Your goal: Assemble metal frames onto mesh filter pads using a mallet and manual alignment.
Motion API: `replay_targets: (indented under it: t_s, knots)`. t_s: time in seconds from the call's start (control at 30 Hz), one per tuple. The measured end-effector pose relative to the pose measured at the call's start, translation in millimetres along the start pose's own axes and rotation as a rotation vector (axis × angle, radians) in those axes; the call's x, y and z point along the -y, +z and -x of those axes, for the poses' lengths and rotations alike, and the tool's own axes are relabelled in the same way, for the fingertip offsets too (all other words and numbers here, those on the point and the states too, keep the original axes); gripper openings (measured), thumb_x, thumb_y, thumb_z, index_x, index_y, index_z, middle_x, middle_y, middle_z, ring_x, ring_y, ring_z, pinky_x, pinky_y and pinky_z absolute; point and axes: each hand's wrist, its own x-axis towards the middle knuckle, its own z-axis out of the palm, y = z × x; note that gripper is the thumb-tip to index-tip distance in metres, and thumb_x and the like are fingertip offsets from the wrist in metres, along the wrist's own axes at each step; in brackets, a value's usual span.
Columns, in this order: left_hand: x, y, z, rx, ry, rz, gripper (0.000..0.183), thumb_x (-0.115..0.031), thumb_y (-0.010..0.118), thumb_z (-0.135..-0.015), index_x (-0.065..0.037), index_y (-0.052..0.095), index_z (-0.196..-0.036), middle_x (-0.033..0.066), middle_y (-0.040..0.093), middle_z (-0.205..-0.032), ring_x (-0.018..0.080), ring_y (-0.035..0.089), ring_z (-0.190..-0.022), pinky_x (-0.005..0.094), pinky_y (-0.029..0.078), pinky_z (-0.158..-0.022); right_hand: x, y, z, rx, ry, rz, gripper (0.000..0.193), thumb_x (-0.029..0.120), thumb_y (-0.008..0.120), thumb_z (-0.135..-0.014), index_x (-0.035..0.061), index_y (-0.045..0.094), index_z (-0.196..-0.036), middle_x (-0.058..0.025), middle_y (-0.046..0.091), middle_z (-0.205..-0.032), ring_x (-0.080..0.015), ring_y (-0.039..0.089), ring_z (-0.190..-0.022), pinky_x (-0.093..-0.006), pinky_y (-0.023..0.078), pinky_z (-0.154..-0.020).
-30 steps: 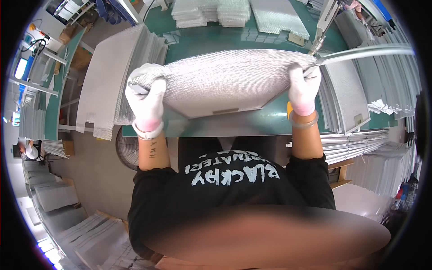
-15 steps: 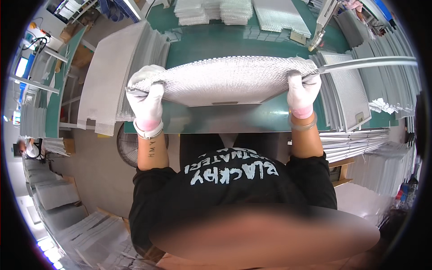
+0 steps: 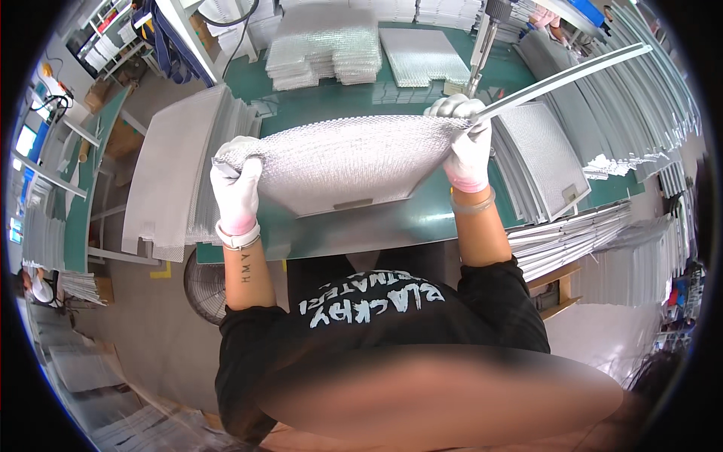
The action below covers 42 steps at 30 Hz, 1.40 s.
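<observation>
A silvery metal mesh panel (image 3: 343,162) is stretched between my two white-gloved hands above the green table. Its far edge arches upward, and a small grey plate (image 3: 353,203) sits at its near edge. My left hand (image 3: 238,187) is closed on the left corner, thumb on top, where a short grey metal end sticks out. At the right corner my right hand (image 3: 466,147) is closed round the mesh. A long, thin metal channel strip (image 3: 565,80) runs from this hand out to the upper right. Whether it continues along the mesh edge is hidden.
Mesh sheets (image 3: 177,162) are stacked at the left, framed panels (image 3: 546,154) at the right. More mesh piles (image 3: 324,45) lie on the far side of the green table (image 3: 294,237). A pneumatic-looking tool (image 3: 482,53) hangs behind my right hand. A floor fan (image 3: 207,290) stands below.
My right hand has tilted, and the strip's outer end has swung from nearly level to pointing up and away. Both hands still grip the mesh panel. The whole view has shifted somewhat.
</observation>
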Motion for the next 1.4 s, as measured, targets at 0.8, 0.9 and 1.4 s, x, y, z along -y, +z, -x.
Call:
replay_targets:
  t_s: [0.8,0.9,1.4]
  knots:
    - [5.8,-1.3,-6.8,-0.044,-0.062,0.023,0.020,0.005,0.056,-0.079,0.001,0.062,-0.097,0.0069,0.061,-0.100,0.0149,0.056,-0.092,0.0277,0.043,-0.085,19.4,30.6,-4.6,-0.222,0.118,0.408,0.036,-0.008,0.066,-0.074,0.0032,0.053,-0.106,-0.0103,0.061,-0.104,-0.0149,0.057,-0.095,-0.0287,0.047,-0.085]
    - [6.7,-1.9,-6.1,-0.060,-0.076,0.004,0.019,0.004,0.056,-0.079,0.001,0.061,-0.097,0.0070,0.061,-0.100,0.0146,0.056,-0.092,0.0277,0.042,-0.085,24.2,35.3,-4.0,-0.244,0.221,0.390,0.031,-0.008,0.066,-0.074,0.0042,0.055,-0.101,-0.0095,0.061,-0.102,-0.0148,0.057,-0.094,-0.0285,0.047,-0.083]
    - [6.7,-3.3,-7.8,0.024,-0.016,0.008,0.020,0.006,0.054,-0.078,0.000,0.060,-0.096,0.0082,0.060,-0.100,0.0148,0.055,-0.091,0.0277,0.042,-0.084,10.4,11.2,-3.6,-0.056,0.129,0.269,0.013,-0.001,0.060,-0.083,0.0027,0.061,-0.095,-0.0072,0.062,-0.093,-0.0140,0.057,-0.086,-0.0295,0.046,-0.078]
